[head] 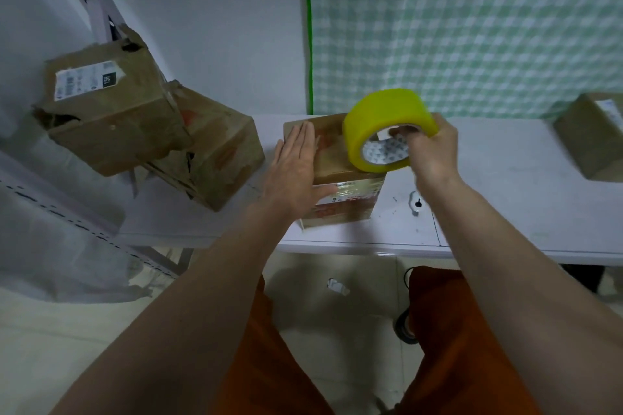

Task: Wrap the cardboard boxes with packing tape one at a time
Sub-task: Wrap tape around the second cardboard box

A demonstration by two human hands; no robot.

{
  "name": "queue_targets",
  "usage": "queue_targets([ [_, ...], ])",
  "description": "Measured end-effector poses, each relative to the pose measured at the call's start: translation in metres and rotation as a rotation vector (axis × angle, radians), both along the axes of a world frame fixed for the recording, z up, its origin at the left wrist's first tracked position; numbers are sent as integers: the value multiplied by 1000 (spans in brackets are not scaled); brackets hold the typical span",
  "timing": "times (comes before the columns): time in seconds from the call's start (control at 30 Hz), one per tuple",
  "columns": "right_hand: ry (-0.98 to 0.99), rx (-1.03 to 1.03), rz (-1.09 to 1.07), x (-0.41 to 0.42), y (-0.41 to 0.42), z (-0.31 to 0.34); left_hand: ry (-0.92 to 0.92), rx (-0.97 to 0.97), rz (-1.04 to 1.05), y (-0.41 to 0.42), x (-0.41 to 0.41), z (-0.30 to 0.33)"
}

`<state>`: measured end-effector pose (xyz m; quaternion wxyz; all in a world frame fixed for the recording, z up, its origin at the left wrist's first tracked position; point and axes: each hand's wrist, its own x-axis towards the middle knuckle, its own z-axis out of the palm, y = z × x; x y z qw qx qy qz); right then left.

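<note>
A small cardboard box stands on the white table, with shiny tape across its front face. My left hand lies flat on the box's left top, fingers straight. My right hand grips a yellow roll of packing tape, fingers hooked through its core. The roll rests on the right part of the box's top.
Two worn cardboard boxes are stacked at the table's left end. Another box sits at the far right. A green checked curtain hangs behind. The table's front edge runs just before my legs.
</note>
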<state>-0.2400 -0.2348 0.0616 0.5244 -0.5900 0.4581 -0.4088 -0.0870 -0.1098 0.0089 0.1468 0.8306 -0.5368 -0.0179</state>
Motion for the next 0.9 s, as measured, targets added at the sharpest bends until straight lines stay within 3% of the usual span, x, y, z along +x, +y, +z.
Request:
queue_targets([
  [0.17, 24, 9, -70, -15, -19, -2, -6, -3, -18, -2, -2, 3],
  [0.33, -334, 393, -95, -2, -5, -20, -102, 61, -8, -8, -5, 15],
  [0.4, -384, 462, -116, 2, 0, -24, -183, 101, 21, -20, -14, 20],
  [0.77, -118, 149, -114, -24, -31, -10, -199, 135, 21, -30, -22, 7],
  [0.9, -94, 194, -109, -36, -41, -26, -194, 122, 13, -32, -22, 5],
])
